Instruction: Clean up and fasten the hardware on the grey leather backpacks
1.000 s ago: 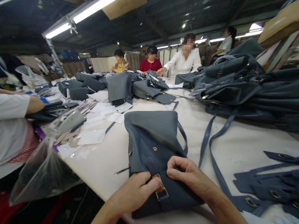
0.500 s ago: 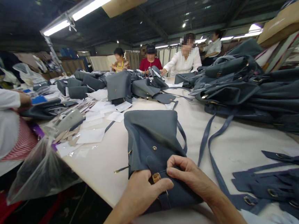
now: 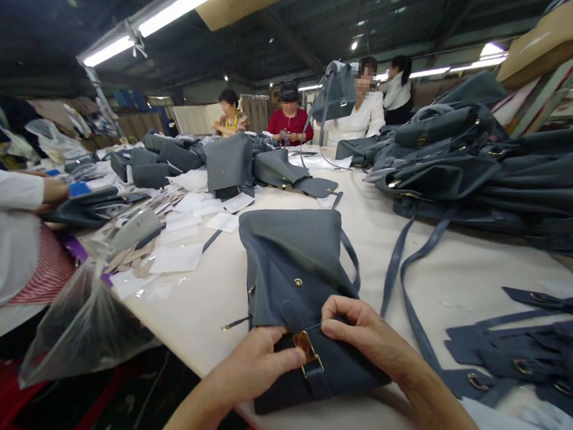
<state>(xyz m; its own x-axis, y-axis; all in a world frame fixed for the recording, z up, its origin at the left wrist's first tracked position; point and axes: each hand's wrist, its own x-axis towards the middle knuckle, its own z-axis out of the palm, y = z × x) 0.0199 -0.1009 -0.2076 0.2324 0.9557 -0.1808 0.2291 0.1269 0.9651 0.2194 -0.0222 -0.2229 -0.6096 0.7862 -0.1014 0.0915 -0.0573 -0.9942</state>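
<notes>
A dark blue-grey bag (image 3: pixel 293 249) lies on the table in front of me, with a round gold snap on its upper part. A short strap with a gold buckle (image 3: pixel 305 344) runs down its lower front. My left hand (image 3: pixel 258 366) grips the lower left of the bag, its fingers partly hidden under the flap edge and its thumb beside the buckle. On the other side of the strap, my right hand (image 3: pixel 359 328) is closed in a pinch on the bag at the flap edge. A zip pull (image 3: pixel 234 324) sticks out on the left.
Bags are piled high at the right (image 3: pixel 451 162), and more bags (image 3: pixel 228 163) lie farther back. Cut strap pieces (image 3: pixel 530 350) lie at the right, white paper sheets (image 3: pixel 177 257) at the left. A plastic bag (image 3: pixel 86 331) hangs off the table edge. Several people work around the table.
My left hand has shifted left and its thumb has drawn back, so more of the buckle shows. My right hand stays almost still. Across the table a person has raised a bag.
</notes>
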